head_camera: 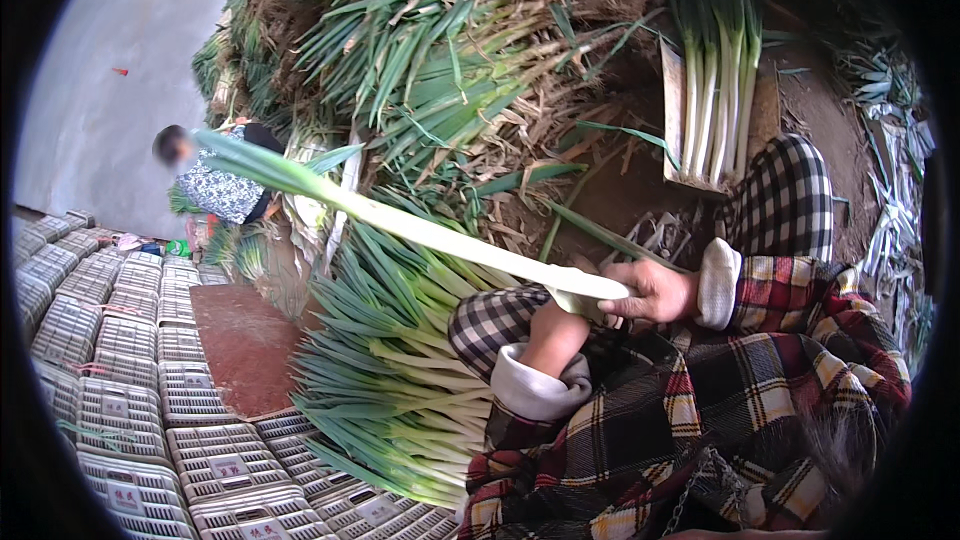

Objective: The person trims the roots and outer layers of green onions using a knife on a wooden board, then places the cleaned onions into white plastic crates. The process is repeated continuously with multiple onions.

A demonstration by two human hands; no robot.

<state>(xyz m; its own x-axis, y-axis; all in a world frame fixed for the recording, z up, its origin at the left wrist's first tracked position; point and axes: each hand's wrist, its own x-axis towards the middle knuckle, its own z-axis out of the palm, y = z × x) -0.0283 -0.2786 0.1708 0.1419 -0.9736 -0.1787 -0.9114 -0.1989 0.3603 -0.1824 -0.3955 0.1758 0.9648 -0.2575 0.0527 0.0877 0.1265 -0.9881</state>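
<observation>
A long leek-like green onion slants across the view, its white root end at my hands and its green leaves up to the left. My right hand pinches the root end, thumb across it. Below the stalk, my left hand grips it from underneath, with its fingers mostly hidden. A pale loose sheath hangs around the stalk there. Beyond my right hand, trimmed white-stemmed onions stand in a wooden holder. More peeled onions lie in a heap beside my left knee.
A large pile of unpeeled onions rises ahead among dry leaves. Stacked plastic crates bearing writing fill the lower left, next to a reddish board. A person bends at the far left. White strips lie at right.
</observation>
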